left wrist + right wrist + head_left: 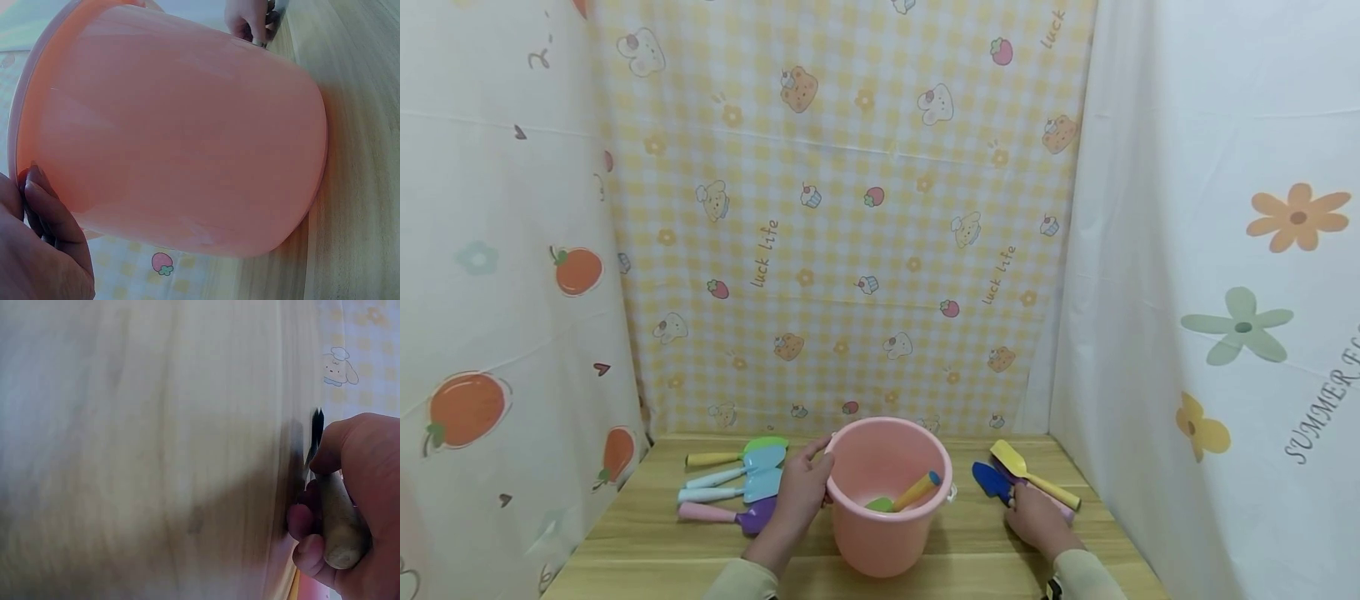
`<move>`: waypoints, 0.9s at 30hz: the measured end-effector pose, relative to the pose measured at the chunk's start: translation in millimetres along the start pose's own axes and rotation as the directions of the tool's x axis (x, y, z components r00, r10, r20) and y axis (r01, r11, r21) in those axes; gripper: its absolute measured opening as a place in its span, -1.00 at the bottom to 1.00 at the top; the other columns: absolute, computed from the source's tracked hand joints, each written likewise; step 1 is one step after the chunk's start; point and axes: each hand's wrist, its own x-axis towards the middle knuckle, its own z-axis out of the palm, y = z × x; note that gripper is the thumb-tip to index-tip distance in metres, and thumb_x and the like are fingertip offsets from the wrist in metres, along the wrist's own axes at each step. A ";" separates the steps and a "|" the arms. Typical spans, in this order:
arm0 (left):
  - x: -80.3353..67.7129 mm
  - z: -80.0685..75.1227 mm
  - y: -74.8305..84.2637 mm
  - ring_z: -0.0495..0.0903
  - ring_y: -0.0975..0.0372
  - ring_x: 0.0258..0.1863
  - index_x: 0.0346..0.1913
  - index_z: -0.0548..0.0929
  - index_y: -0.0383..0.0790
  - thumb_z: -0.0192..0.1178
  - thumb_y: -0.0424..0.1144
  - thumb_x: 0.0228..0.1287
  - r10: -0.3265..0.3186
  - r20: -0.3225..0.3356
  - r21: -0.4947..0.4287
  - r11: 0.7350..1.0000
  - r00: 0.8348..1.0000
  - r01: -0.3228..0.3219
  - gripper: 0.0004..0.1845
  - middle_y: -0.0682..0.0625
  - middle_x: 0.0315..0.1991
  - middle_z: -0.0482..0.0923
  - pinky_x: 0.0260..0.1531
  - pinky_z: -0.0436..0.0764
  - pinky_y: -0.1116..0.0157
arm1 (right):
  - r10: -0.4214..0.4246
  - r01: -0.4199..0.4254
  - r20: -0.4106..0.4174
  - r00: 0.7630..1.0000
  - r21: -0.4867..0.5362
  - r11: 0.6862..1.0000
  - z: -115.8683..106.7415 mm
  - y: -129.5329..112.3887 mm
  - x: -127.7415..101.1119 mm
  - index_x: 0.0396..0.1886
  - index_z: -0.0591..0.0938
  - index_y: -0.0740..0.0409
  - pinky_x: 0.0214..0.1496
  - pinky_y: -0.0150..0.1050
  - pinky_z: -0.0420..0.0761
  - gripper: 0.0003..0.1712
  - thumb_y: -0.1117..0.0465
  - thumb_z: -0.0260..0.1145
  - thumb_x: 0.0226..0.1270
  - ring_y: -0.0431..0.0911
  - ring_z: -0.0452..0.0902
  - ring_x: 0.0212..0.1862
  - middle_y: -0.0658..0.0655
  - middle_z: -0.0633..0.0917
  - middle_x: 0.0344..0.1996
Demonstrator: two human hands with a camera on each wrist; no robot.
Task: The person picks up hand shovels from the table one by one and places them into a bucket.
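Note:
A pink bucket point(883, 542) stands upright on the wooden table. My left hand point(801, 492) grips its rim on the left side, fingers outside the wall in the left wrist view. Inside the bucket leans a toy shovel point(917, 490) with a green blade and a yellow, blue-tipped handle. To the right, my right hand point(1037, 518) holds a blue-bladed toy shovel point(991, 482) low over the table. In the right wrist view, fingers and thumb wrap round its pale handle point(340, 534). From the head, that handle is mostly hidden by the hand.
Beside the right hand lie a yellow shovel point(1037, 482) and a purple one with a pink handle point(1063, 507), partly covered. Left of the bucket lie a green shovel point(766, 444), two light blue shovels and a purple shovel point(711, 512). Patterned cloth point(850, 233) hangs behind the table.

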 end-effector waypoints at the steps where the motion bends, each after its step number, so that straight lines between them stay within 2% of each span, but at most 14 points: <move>1: 0.1 0.0 0.2 0.55 0.21 -0.69 0.53 0.60 -0.25 0.19 -0.21 0.63 0.002 -0.001 0.000 1.000 1.000 -0.002 -0.49 -0.01 -0.67 0.54 -0.63 0.57 0.31 | 0.009 -0.009 0.004 1.000 0.010 1.000 -0.4 0.0 0.1 -0.38 0.48 0.10 -0.33 -0.09 0.50 -0.76 0.28 0.43 0.25 -0.07 0.42 -0.43 0.01 0.49 -0.48; 7: -0.1 0.1 0.6 0.55 0.21 -0.68 0.53 0.60 -0.25 0.19 -0.21 0.62 0.005 -0.001 0.000 1.000 1.000 -0.005 -0.48 -0.02 -0.67 0.54 -0.63 0.57 0.31 | 0.026 -0.025 -0.010 1.000 0.078 0.997 -0.1 2.4 0.1 -0.31 0.54 0.13 -0.34 -0.12 0.48 -0.82 0.28 0.43 0.32 -0.09 0.42 -0.43 0.00 0.50 -0.49; 15: 0.0 0.1 -0.6 0.56 0.20 -0.68 0.54 0.59 -0.23 0.19 -0.20 0.62 -0.002 -0.003 0.011 1.000 1.000 0.002 -0.47 -0.02 -0.66 0.54 -0.62 0.59 0.30 | 0.033 -0.026 -0.061 0.998 0.115 0.993 3.6 5.9 -2.0 -0.57 0.46 0.04 -0.44 -0.20 0.36 -0.66 0.25 0.38 0.38 -0.12 0.35 -0.55 -0.03 0.42 -0.63; 27: -0.5 0.2 -0.4 0.55 0.20 -0.69 0.54 0.59 -0.26 0.19 -0.21 0.62 0.006 -0.004 0.006 1.000 1.000 -0.006 -0.48 -0.02 -0.67 0.53 -0.63 0.57 0.30 | 0.088 -0.075 -0.058 0.994 0.194 0.978 2.3 6.3 -0.9 -0.68 0.42 0.01 -0.51 -0.27 0.31 -0.53 0.16 0.42 0.39 -0.15 0.33 -0.62 -0.07 0.39 -0.71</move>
